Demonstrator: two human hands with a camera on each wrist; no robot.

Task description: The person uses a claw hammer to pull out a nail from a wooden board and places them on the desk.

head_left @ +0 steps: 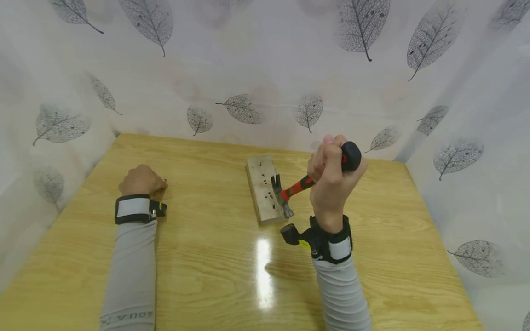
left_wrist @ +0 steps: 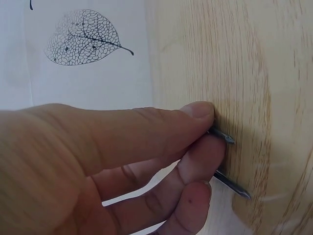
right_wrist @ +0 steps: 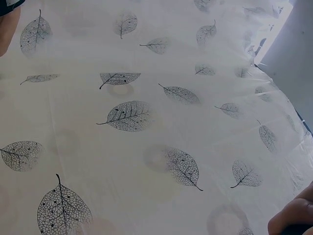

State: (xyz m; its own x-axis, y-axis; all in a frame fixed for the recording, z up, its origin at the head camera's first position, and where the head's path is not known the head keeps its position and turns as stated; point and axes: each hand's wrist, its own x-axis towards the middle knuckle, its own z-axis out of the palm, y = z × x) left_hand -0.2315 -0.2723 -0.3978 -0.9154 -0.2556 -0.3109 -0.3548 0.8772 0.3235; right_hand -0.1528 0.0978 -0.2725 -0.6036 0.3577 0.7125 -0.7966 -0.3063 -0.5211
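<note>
Hammer [head_left: 297, 188] in right hand [head_left: 333, 181], 2 nails [left_wrist: 234, 185] in left hand [head_left: 141, 180].
Right fingers are clenched around the hammer's handle; its head overlaps the wooden block [head_left: 258, 184] in the head view, contact indeterminate. Left thumb and fingers grasp the nails, tips protruding, at the table's [head_left: 207, 253] left side.

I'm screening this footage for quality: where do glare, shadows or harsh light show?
Head: a glare streak on the tabletop, nearer the camera than the wooden block; left wrist: a soft shadow on the tabletop beside the left hand's fingers; right wrist: a washed-out strip at upper right, by the leaf-patterned sheet.
</note>
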